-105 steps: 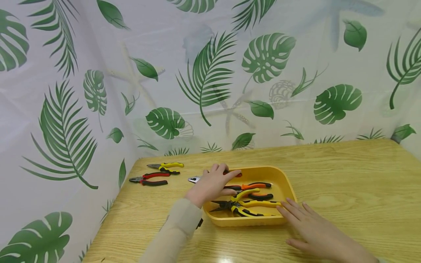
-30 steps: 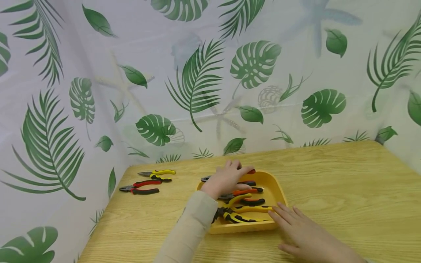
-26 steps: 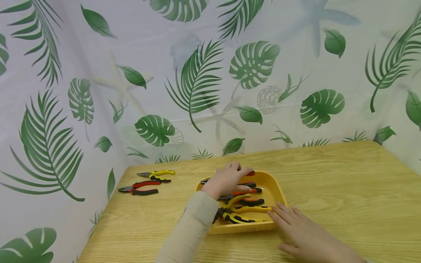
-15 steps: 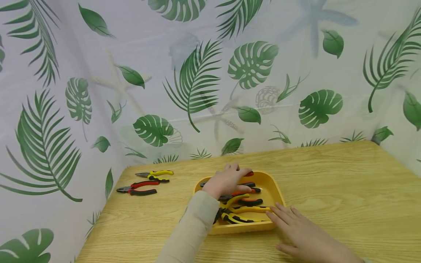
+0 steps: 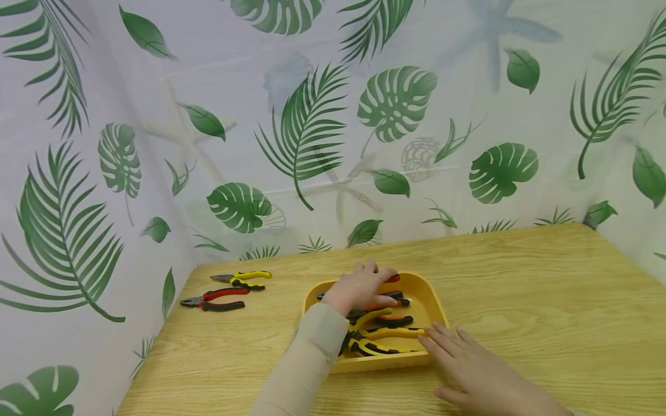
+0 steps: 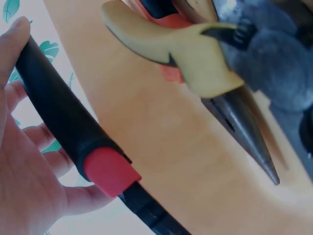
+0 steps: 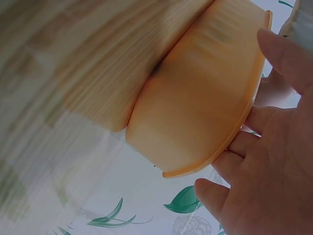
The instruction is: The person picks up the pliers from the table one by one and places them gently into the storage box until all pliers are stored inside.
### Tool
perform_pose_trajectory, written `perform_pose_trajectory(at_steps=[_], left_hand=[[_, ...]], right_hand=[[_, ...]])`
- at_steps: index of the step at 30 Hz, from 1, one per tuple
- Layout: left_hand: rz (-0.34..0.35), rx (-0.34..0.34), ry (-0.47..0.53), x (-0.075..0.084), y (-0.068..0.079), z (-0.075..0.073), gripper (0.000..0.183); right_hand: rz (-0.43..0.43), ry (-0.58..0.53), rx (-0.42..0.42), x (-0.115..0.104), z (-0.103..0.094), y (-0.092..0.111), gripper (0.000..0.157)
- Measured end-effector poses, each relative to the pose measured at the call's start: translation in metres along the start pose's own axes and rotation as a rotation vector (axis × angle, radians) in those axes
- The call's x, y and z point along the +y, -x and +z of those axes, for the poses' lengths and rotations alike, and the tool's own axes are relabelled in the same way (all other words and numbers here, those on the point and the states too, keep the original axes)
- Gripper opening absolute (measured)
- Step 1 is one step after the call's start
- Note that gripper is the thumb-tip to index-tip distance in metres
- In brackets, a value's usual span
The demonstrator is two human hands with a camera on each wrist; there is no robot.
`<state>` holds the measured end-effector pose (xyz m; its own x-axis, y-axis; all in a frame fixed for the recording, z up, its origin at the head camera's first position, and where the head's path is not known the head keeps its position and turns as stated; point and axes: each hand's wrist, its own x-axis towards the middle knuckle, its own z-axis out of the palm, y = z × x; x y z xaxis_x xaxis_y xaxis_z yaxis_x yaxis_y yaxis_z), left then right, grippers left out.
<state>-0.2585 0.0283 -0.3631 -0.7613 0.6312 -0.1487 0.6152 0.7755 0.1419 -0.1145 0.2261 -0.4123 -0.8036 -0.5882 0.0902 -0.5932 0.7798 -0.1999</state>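
In the head view my left hand [image 5: 359, 292] reaches into the yellow tray [image 5: 382, 364] from the left. It holds a pair of pliers [image 6: 61, 105] with red and black handles, thumb and fingers around the handles in the left wrist view. Most of these pliers hides beneath the hand in the head view. Beside them in the tray lie orange-and-black pliers [image 5: 400, 321] and yellow-and-black long-nose pliers [image 5: 390, 333], partly covered by the left arm. My right hand [image 5: 473, 367], fingers extended, touches the tray's rim at its near right corner.
On the wooden table [image 5: 520, 289], left of the tray, lie red-and-black pliers [image 5: 221, 299] and, behind them, yellow-and-black long-nose pliers [image 5: 241, 279]. A leaf-patterned sheet [image 5: 312, 144] hangs along the table's back and left sides.
My left hand has brought the held pliers from across the tray's left rim down inside the tray. My right hand stays at the near right corner. The head view has shifted slightly.
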Motion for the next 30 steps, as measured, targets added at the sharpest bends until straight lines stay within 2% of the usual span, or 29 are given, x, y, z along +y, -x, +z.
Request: perform_pose_trajectory(at_steps=[4, 9, 15, 23, 30], left_hand=[[-0.001, -0.01, -0.016, 0.0, -0.002, 0.003, 0.061], [-0.005, -0.02, -0.024, 0.0, -0.004, 0.007, 0.06], [0.002, -0.033, -0.013, 0.001, -0.005, 0.011, 0.057], [0.013, -0.043, -0.012, 0.001, -0.004, 0.016, 0.055], [-0.011, -0.081, -0.013, 0.0, -0.006, 0.023, 0.059]], right_hand=[[-0.014, 0.01, 0.009, 0.0, 0.0, 0.0, 0.072], [0.014, -0.008, -0.029, -0.002, -0.002, 0.0, 0.073], [0.012, 0.003, -0.023, 0.0, -0.001, -0.001, 0.073], [0.047, -0.039, -0.077, -0.001, -0.003, -0.001, 0.074], [0.035, -0.02, -0.057, -0.001, -0.003, -0.001, 0.074]])
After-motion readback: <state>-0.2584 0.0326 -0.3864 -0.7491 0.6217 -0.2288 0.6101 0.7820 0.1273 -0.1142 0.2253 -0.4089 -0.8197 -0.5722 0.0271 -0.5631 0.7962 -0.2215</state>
